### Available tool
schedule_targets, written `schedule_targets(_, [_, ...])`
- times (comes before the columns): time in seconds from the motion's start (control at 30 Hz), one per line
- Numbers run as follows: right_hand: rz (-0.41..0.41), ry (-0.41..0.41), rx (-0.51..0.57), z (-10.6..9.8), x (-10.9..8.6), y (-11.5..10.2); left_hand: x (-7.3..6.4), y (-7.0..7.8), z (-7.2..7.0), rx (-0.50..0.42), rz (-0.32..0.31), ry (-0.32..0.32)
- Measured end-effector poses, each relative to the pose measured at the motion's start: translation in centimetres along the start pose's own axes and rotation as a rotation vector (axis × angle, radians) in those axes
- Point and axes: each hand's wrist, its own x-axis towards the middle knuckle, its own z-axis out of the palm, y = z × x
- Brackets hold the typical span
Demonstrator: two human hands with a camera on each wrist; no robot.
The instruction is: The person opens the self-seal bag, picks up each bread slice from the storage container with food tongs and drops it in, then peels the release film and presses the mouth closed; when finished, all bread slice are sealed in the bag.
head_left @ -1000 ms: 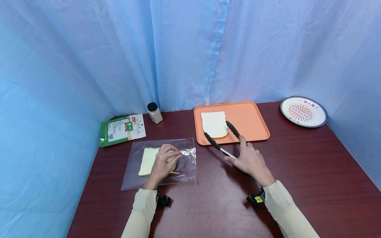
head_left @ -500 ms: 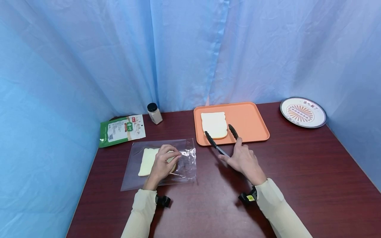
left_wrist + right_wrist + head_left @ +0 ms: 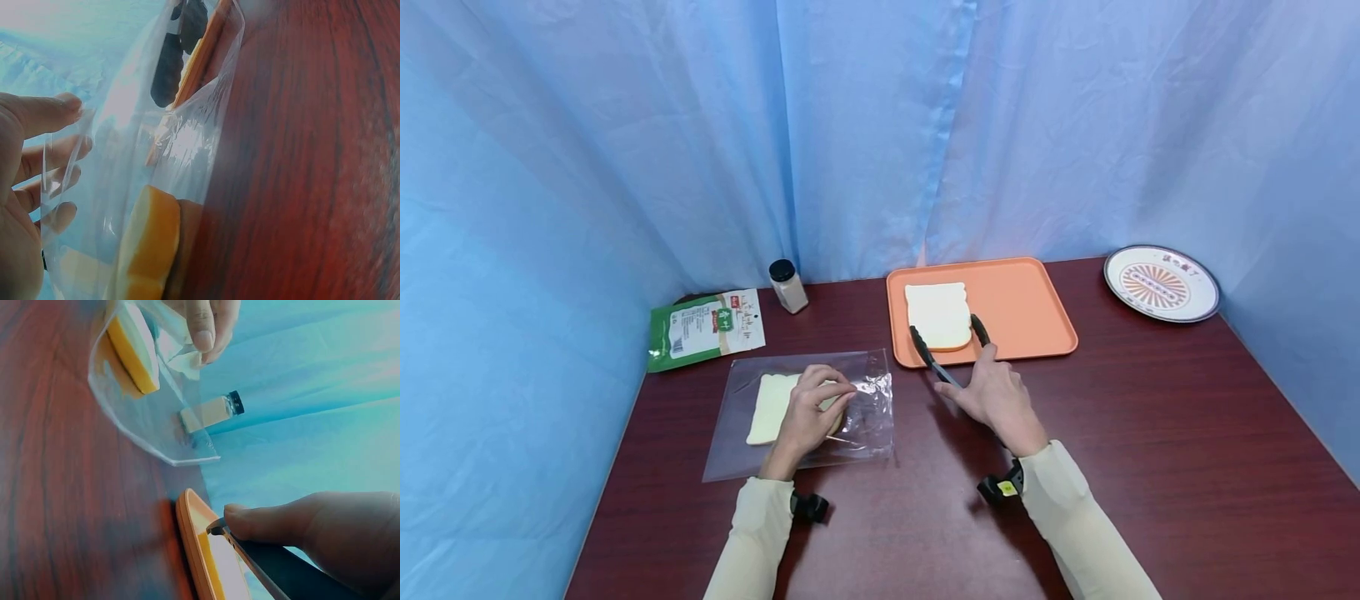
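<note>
My left hand [image 3: 808, 412] pinches the upper layer of a clear plastic bag [image 3: 872, 433] and lifts it at the mouth, which faces right. Inside the bag lies a bread slice [image 3: 771, 408], partly hidden by that hand; its brown crust [image 3: 153, 244] shows in the left wrist view. My right hand [image 3: 1000, 400] grips black-tipped metal tongs [image 3: 922, 350], thumb on one arm and fingers on the other. The tong arms are spread, one on each side of a second bread slice [image 3: 938, 312] lying on the orange tray [image 3: 1022, 308]. Whether both tips touch the slice, I cannot tell.
Left of the tray stands a black-capped jar [image 3: 788, 287]. Beyond the bag lies a green and white packet [image 3: 703, 329]. A patterned plate [image 3: 1161, 283] rests at the far right of the dark red table [image 3: 1150, 433]. Blue curtains [image 3: 880, 125] enclose the back and sides.
My right hand has moved left with the tongs, whose arms have come closer to the sides of the slice on the tray. The left hand and bag stay in place.
</note>
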Motion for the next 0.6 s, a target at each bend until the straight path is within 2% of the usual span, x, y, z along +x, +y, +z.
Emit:
schedule_targets(0.3, [0.038,0.031,0.018,0.2,-0.7,-1.0,-0.1,-0.2,0.1,-0.007,0.022,0.009])
schedule_targets(0.6, [0.076,0.025,0.049,0.6,-1.5,-1.8,-0.1,-0.3,0.1,-0.024,0.029,0.003])
